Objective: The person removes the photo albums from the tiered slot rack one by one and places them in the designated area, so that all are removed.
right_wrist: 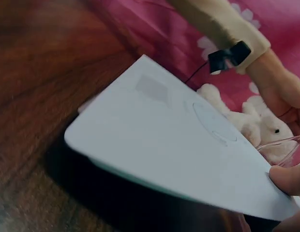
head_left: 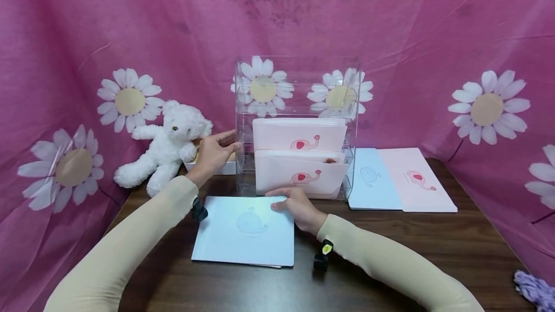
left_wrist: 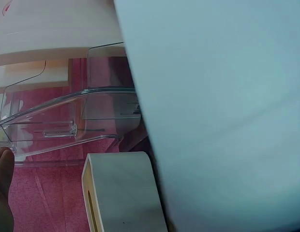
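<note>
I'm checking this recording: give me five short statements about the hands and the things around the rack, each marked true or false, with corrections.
1. The left hand is at the left side of the clear rack. True.
2. The rack is empty. False: pink elephant folders are in it.
3. The right hand holds the whale-printed folder near its upper right corner, as the head view shows it. True.
4. A white teddy bear is to the left of the rack. True.
5. Only one folder lies to the right of the rack. False: a light blue folder and a light pink folder lie there side by side.
</note>
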Demonstrator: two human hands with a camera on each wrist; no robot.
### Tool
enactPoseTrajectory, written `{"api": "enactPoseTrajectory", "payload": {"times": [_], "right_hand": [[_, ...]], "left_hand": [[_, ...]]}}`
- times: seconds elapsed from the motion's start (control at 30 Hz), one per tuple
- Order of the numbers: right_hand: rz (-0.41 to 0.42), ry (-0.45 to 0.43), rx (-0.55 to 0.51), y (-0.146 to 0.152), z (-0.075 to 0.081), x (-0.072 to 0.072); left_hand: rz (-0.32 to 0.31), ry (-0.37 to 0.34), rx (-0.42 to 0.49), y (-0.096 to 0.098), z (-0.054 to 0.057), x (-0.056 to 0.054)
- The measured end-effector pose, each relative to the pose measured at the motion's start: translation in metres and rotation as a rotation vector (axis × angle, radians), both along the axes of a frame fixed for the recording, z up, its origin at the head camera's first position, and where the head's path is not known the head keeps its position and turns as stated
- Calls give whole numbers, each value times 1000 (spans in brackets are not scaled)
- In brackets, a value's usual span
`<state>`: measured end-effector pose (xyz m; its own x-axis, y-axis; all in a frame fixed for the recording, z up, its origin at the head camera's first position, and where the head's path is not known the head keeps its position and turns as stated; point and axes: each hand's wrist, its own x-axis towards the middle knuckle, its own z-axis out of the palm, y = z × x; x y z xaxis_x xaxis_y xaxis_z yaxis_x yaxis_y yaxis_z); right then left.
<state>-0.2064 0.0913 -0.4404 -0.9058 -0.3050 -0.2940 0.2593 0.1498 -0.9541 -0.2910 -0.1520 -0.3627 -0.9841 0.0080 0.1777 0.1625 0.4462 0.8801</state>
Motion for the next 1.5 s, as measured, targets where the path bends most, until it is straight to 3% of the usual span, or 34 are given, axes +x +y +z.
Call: {"api": "enactPoseTrajectory", "payload": {"times": [0.37, 1.07, 1.3, 1.5], "right_hand": [[8, 96, 106, -15, -20, -3], [11, 187, 285, -46, -25, 0], [78, 353, 427, -40, -20, -3], [114, 459, 502, -38, -17, -6]], "left_hand": [[-8, 40, -8, 1, 0, -1], [-5, 32, -1, 1, 0, 0], [-11, 64, -7, 3, -1, -1], [-11, 46, -4, 2, -1, 1]]}}
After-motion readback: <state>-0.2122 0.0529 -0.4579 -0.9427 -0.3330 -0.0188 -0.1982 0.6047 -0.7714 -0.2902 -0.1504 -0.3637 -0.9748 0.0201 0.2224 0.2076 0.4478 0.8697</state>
